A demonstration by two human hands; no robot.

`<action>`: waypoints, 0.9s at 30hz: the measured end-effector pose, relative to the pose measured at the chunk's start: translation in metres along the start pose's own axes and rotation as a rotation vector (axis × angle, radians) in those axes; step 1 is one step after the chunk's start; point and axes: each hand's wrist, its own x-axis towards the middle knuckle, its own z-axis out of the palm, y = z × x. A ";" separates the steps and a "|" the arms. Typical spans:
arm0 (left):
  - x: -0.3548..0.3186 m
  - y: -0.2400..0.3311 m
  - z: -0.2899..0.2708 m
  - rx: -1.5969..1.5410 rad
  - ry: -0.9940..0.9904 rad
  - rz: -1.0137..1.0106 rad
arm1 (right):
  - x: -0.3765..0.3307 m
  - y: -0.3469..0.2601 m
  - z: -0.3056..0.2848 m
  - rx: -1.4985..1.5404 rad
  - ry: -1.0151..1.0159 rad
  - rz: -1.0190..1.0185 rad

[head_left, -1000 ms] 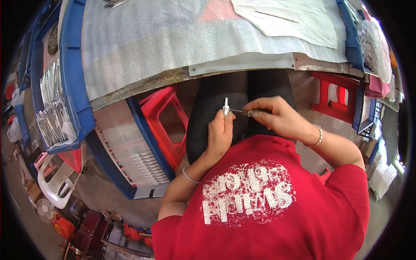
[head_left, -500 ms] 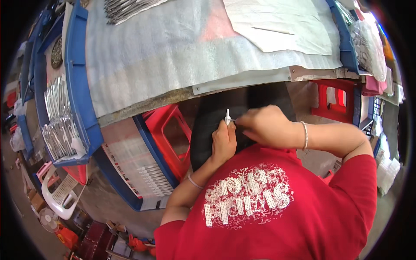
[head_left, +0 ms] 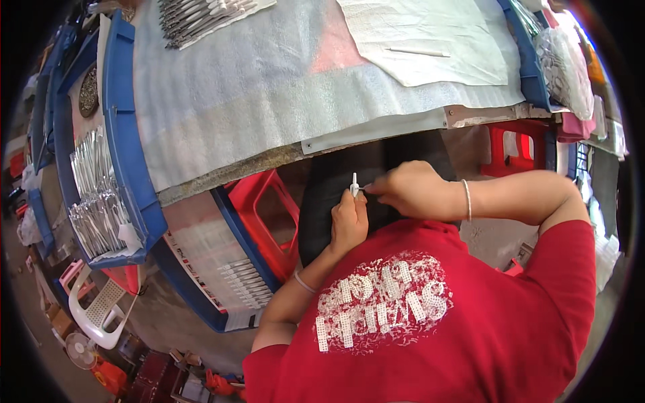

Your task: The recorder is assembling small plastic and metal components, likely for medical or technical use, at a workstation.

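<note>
Just below the table edge, over my dark-trousered lap, my left hand [head_left: 349, 224] is closed around a slim white pen-like piece [head_left: 355, 181]. Its narrow tip points up, while the lower part is hidden in my fist. From the right my right hand [head_left: 418, 193] reaches in, fingers pinched together and slightly blurred. A thin dark sliver [head_left: 363, 189] runs from those fingertips to the side of the white piece. Its kind is too small to make out.
A pale sheet covers the table [head_left: 222, 114], with dark and white pens [head_left: 201, 20] and a white cloth [head_left: 443, 70] on it. Blue trays [head_left: 124, 134] flank it, the left holding silvery parts [head_left: 101, 218]. Red stools [head_left: 269, 215] stand below, beside a lower tray of white pens [head_left: 245, 282].
The whole view has shifted slightly, showing more of the pens on the table. Both hands keep nearly the same pose at the white piece, with the right fingertips still blurred.
</note>
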 end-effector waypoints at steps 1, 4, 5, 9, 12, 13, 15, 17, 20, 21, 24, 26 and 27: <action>0.001 0.000 -0.002 0.000 0.002 -0.007 | 0.007 -0.024 -0.023 -0.328 -0.216 -0.034; -0.002 0.003 -0.005 -0.014 0.002 -0.017 | 0.006 -0.031 -0.018 -0.458 -0.262 -0.108; -0.003 0.001 -0.005 -0.018 0.004 -0.029 | 0.008 -0.029 -0.021 -0.444 -0.282 -0.140; -0.001 -0.004 -0.003 0.044 -0.019 -0.039 | 0.012 -0.021 -0.024 -0.153 -0.312 0.128; -0.001 -0.004 -0.003 0.042 -0.021 -0.025 | 0.006 -0.017 -0.009 0.014 -0.133 0.242; -0.001 -0.004 -0.003 0.052 -0.031 -0.035 | 0.004 -0.015 -0.005 0.012 -0.128 0.245; -0.001 -0.007 -0.001 0.055 -0.039 -0.016 | 0.001 -0.014 -0.001 0.198 -0.030 0.330; -0.002 -0.008 0.000 0.059 -0.040 0.011 | -0.004 -0.011 0.005 0.258 -0.006 0.363; -0.005 -0.003 0.002 0.117 -0.026 0.011 | -0.010 0.003 0.019 0.597 0.012 0.432; -0.006 0.000 0.002 0.072 -0.021 0.045 | -0.013 0.008 0.021 0.882 -0.005 0.468; -0.003 0.001 -0.010 0.036 0.032 0.168 | -0.016 -0.005 -0.009 1.310 -0.160 0.699; -0.006 0.024 -0.031 -0.628 -0.259 -0.534 | -0.025 -0.017 -0.015 1.208 -0.167 0.766; -0.005 0.039 -0.037 -0.620 -0.234 -0.516 | -0.035 -0.017 -0.005 0.685 0.132 0.466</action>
